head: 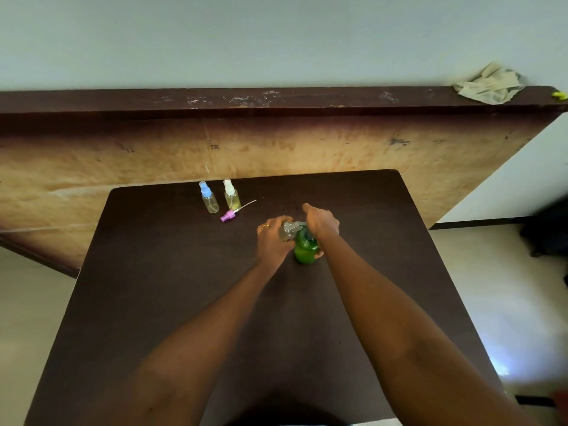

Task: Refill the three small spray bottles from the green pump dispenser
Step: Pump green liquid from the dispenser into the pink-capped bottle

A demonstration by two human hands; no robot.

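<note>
The left hand (pixel 272 238) is grasping a clear bottle (pixel 287 231), fingers curling round its body. This bottle is sitting uncapped, its mouth is meeting the nozzle (pixel 300 224) of the dispenser (pixel 304 249), and it is touching the dispenser's left side. A ring (pixel 266 226) is showing on one finger of that hand.

The right hand (pixel 320 224) is lying over the pump head and grasping the dispenser: the palm is covering the top, and the thumb is showing at the right side of the green body. The pump head itself is hidden under the hand. The dispenser is standing upright on the bench (pixel 184 302), near its middle.

Two further bottles are standing upright at the far left of the bench, just beside each other: the blue bottle (pixel 209 198) on the left, the white bottle (pixel 232 196) on the right. Both are wearing their caps. The white bottle is holding a yellowish liquid; the level in the blue bottle is too faint to read.

The pink cap (pixel 230 215) is lying on its side near the white bottle's base, its dip tube pointing toward the right.

A crumpled cloth (pixel 488 84) is resting on the ledge (pixel 276 99) behind the bench.
</note>
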